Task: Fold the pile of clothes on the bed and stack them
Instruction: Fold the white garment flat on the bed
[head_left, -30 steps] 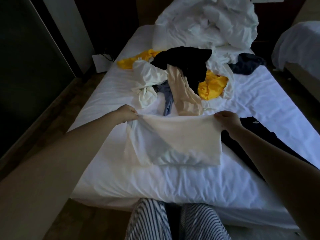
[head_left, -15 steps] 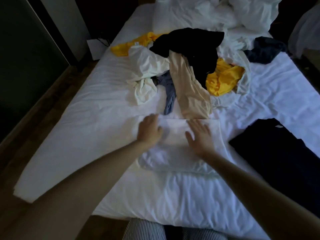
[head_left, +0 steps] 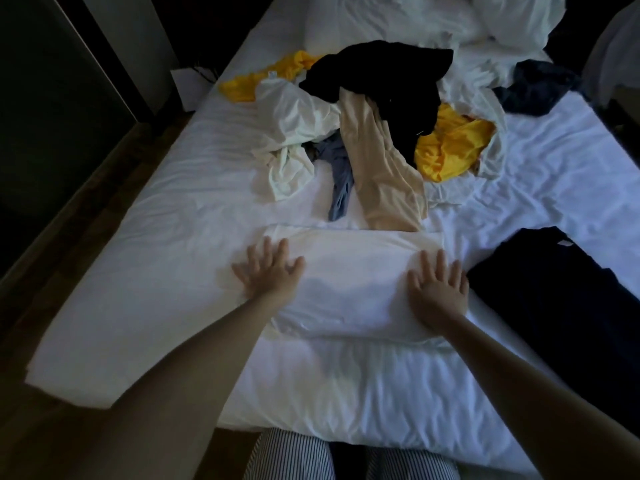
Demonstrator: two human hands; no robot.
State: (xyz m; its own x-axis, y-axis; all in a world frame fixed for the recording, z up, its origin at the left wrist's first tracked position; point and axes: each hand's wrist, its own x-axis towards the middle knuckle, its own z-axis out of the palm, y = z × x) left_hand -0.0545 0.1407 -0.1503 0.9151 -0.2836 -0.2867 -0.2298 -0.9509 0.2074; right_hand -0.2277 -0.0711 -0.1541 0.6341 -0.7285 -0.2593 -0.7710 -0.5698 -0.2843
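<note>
Head view: my left hand [head_left: 268, 271] and right hand [head_left: 437, 285] lie flat, fingers spread, pressing the folded white shirt [head_left: 349, 282] smooth on the bed [head_left: 156, 271] (pile [head_left: 374, 109] beyond).

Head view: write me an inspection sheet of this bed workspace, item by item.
Surface: bed, white wrinkled sheet.
Job's things: folded white garment flat near the front edge; unfolded pile behind it; dark folded garment to its right.
Clutter: crumpled white bedding at the bed's head.
Hands: left hand and right hand flat on the white garment, fingers spread.
Cables: a dark cord seems to lie by a white object on the floor, left of the bed.
Surroundings: wooden floor at left; striped trousers at the bottom edge.
</note>
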